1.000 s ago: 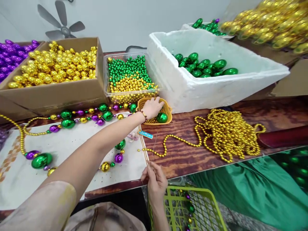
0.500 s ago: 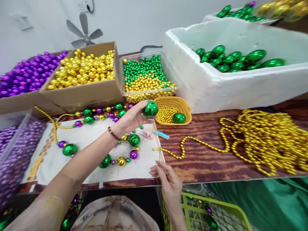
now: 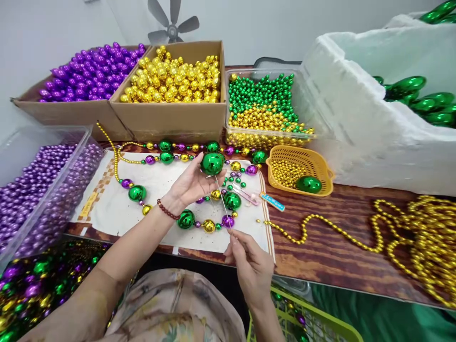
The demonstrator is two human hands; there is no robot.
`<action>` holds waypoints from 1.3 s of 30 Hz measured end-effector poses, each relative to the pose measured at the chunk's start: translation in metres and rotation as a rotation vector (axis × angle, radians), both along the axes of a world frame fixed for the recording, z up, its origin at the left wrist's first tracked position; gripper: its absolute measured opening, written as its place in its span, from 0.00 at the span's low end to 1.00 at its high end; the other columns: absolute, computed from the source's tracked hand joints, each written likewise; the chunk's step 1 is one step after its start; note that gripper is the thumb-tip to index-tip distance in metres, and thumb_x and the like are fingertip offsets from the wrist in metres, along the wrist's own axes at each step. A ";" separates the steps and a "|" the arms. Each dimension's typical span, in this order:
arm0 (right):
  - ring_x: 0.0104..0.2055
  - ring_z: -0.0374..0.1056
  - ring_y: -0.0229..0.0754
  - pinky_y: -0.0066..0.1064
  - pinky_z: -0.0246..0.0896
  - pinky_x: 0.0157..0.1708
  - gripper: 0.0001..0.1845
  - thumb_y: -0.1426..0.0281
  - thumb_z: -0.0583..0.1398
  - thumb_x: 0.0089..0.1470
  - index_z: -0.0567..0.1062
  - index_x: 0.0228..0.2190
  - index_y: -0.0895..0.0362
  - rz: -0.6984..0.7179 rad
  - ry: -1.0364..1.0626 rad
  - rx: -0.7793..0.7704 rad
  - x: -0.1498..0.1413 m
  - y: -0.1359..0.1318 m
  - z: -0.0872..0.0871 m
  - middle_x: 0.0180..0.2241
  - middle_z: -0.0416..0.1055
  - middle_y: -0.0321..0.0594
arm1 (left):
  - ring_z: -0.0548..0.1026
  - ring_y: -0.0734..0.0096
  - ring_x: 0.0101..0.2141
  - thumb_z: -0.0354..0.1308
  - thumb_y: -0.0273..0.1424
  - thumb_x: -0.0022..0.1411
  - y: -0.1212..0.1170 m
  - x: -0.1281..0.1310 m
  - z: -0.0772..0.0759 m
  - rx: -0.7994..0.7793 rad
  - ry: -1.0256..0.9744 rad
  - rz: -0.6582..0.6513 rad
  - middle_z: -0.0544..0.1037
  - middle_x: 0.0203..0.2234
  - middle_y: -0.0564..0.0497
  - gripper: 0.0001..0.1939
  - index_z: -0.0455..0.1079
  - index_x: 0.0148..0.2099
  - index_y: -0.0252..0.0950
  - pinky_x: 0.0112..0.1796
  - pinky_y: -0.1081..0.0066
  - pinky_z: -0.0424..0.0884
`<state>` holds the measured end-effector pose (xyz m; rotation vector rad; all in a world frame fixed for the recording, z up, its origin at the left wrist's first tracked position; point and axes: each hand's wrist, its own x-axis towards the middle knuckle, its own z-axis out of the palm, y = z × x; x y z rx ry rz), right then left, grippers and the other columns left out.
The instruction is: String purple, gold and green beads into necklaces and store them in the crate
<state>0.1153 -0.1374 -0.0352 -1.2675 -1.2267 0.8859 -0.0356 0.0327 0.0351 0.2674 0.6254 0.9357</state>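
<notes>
My left hand [image 3: 190, 183] grips a large shiny green bead [image 3: 213, 163] above the white cloth [image 3: 117, 223]. My right hand [image 3: 247, 263], lower and nearer to me, pinches a long thin needle [image 3: 223, 203]. The needle slants up to the underside of that bead; I cannot tell whether its tip is inside the hole. On the cloth, below my left hand, curves a strand with a purple bead [image 3: 228, 221], a gold bead [image 3: 209, 225] and green beads [image 3: 185, 219]. Several small loose green beads [image 3: 238, 180] lie to the right of the held bead.
An orange basket [image 3: 329, 178] holds small gold beads and one large green bead. Beside the cloth are a blue-handled tool [image 3: 272, 201] and a gold bead chain [image 3: 331, 235]. Behind stand cardboard boxes [image 3: 167, 121], a clear bin [image 3: 270, 134] and a white foam box [image 3: 359, 152].
The view has swung left. My left hand has carried the green bead leftward, away from the orange basket. My right hand has raised the needle, and it now meets the bead's underside.
</notes>
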 end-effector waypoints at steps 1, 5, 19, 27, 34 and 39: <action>0.18 0.69 0.32 0.19 0.65 0.19 0.09 0.69 0.59 0.65 0.80 0.42 0.57 0.000 0.000 -0.001 -0.001 0.001 0.001 0.20 0.72 0.31 | 0.81 0.65 0.36 0.54 0.36 0.73 -0.001 -0.002 0.000 -0.004 -0.010 0.004 0.80 0.38 0.44 0.12 0.72 0.47 0.32 0.37 0.68 0.80; 0.17 0.69 0.32 0.19 0.65 0.19 0.09 0.69 0.59 0.65 0.79 0.42 0.57 0.001 -0.002 -0.015 -0.006 0.003 0.004 0.19 0.72 0.31 | 0.81 0.63 0.36 0.56 0.36 0.71 -0.003 -0.006 -0.002 -0.018 -0.023 0.016 0.80 0.38 0.44 0.11 0.72 0.46 0.33 0.37 0.67 0.81; 0.20 0.70 0.32 0.21 0.69 0.22 0.08 0.69 0.59 0.66 0.78 0.41 0.56 -0.037 0.075 0.028 -0.021 0.018 -0.010 0.22 0.73 0.31 | 0.81 0.60 0.43 0.67 0.35 0.62 -0.032 -0.009 -0.007 0.339 0.034 0.001 0.78 0.45 0.47 0.18 0.73 0.53 0.41 0.47 0.55 0.80; 0.20 0.70 0.32 0.21 0.69 0.22 0.08 0.67 0.60 0.66 0.79 0.40 0.56 -0.043 0.166 0.006 -0.028 0.026 -0.008 0.22 0.74 0.32 | 0.79 0.57 0.48 0.67 0.36 0.62 -0.040 -0.012 -0.010 0.376 0.052 0.034 0.77 0.47 0.47 0.18 0.72 0.54 0.43 0.50 0.52 0.78; 0.20 0.69 0.32 0.22 0.69 0.21 0.09 0.68 0.59 0.66 0.79 0.40 0.57 -0.023 0.176 0.001 -0.028 0.028 -0.009 0.22 0.73 0.32 | 0.80 0.55 0.49 0.66 0.36 0.64 -0.040 -0.016 -0.012 0.380 0.032 0.024 0.77 0.47 0.47 0.18 0.72 0.55 0.44 0.53 0.47 0.76; 0.18 0.67 0.32 0.22 0.66 0.20 0.08 0.68 0.59 0.65 0.78 0.40 0.57 -0.011 0.085 0.018 -0.026 0.024 -0.013 0.20 0.71 0.31 | 0.79 0.53 0.52 0.66 0.35 0.63 -0.035 -0.020 -0.011 0.304 -0.004 0.055 0.78 0.48 0.46 0.18 0.72 0.54 0.42 0.55 0.50 0.76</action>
